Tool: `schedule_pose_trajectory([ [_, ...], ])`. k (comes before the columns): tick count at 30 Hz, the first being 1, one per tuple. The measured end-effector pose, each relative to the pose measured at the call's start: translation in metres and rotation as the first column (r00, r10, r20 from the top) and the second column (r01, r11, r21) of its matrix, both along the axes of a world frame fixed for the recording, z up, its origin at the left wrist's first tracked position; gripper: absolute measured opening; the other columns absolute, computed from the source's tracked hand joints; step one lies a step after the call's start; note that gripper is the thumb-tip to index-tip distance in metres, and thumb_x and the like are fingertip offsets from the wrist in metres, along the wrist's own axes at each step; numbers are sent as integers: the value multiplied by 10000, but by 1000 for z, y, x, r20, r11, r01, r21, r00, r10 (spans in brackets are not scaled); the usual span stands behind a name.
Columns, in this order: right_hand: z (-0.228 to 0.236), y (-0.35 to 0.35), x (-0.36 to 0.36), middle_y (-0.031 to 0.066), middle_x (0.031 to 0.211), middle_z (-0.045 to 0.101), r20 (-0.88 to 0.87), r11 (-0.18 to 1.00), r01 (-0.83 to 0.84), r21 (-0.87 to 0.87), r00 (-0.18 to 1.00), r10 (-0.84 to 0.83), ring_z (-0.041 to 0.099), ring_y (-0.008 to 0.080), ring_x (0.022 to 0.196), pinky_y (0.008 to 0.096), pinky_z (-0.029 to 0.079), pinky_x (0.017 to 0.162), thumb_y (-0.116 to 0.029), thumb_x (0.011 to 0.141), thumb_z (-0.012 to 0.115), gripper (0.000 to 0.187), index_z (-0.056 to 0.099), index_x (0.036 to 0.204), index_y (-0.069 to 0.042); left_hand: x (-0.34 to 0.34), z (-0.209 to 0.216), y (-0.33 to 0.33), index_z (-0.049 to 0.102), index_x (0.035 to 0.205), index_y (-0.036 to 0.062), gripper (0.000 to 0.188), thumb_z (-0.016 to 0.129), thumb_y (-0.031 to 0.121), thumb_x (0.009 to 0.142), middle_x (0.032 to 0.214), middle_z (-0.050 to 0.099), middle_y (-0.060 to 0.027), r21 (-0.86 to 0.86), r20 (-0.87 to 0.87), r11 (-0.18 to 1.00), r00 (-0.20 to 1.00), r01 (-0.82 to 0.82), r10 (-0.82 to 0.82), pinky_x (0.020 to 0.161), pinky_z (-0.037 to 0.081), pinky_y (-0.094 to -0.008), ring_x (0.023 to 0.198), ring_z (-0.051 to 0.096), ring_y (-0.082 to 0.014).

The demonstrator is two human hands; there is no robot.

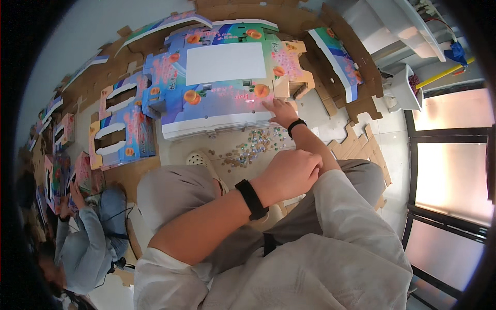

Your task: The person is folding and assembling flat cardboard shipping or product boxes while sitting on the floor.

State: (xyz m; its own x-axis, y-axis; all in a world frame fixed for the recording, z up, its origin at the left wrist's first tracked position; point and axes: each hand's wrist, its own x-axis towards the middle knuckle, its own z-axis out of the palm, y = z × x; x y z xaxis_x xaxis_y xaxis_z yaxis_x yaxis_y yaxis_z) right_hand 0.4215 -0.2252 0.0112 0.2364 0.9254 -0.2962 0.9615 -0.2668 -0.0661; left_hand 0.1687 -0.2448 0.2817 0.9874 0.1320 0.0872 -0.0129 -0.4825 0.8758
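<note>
A stack of flat printed cardboard box blanks (222, 98), blue, green and pink with peach pictures and a white rectangle in the middle, lies in front of me. My right hand (283, 111) reaches to its near right edge, fingers spread and touching the printed surface. Across my right forearm lies my left hand (294, 170), its fingers curled closed by the cuff of the right sleeve (330, 188). Whatever those fingers hold, if anything, is hidden. On the floor between the stack and my knees is a scatter of small round shiny discs (253, 147).
Folded printed boxes with handle openings (111, 142) stand at the left. Further left, a person in grey (85, 248) handles another box. Brown cardboard pieces (356, 147) lie at the right, near a frosted-glass door (454, 165). A white bin (405, 90) stands at the far right.
</note>
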Motion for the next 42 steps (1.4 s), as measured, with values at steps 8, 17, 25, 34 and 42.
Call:
schedule_pose_trajectory([
  [8,4,0,4,123,1481,561,38,994,-9,110,999,5,481,310,1454,520,438,1142,-357,755,932,1066,348,1646,-319,8,-6,-1,718,1027,80,141,613,152,966,927,746,-134,29,-14,1000,1000,-3,4,757,574,-482,878,723,-356],
  [17,-4,13,6,133,1346,628,-15,1000,-7,23,1000,8,608,351,1288,528,471,1088,-161,639,966,1244,276,1670,-259,5,-5,-6,722,1030,87,145,611,158,970,943,754,-109,-11,-17,1000,1000,24,-25,759,576,-470,874,728,-341],
  [25,-6,-4,21,138,1288,627,20,973,-220,76,976,219,612,358,1254,484,501,1066,-112,672,923,1204,303,1676,-348,10,-7,-6,716,1032,77,147,609,161,977,946,748,-120,5,-5,1000,1000,-7,7,771,574,-479,877,721,-359],
  [34,9,5,25,124,1313,615,-57,975,-222,-4,973,222,578,330,1307,498,483,1114,-181,654,976,1228,309,1666,-377,9,-9,-9,696,968,68,137,596,162,973,907,747,-134,55,-67,998,997,27,-23,773,577,-486,851,732,-345],
  [42,6,4,12,97,1389,588,-4,988,-153,-27,988,153,540,328,1391,601,423,1159,-247,661,991,1266,255,1675,-432,9,-10,-12,688,924,58,127,607,150,960,877,744,-145,63,-44,997,998,38,-36,747,567,-500,814,730,-359],
])
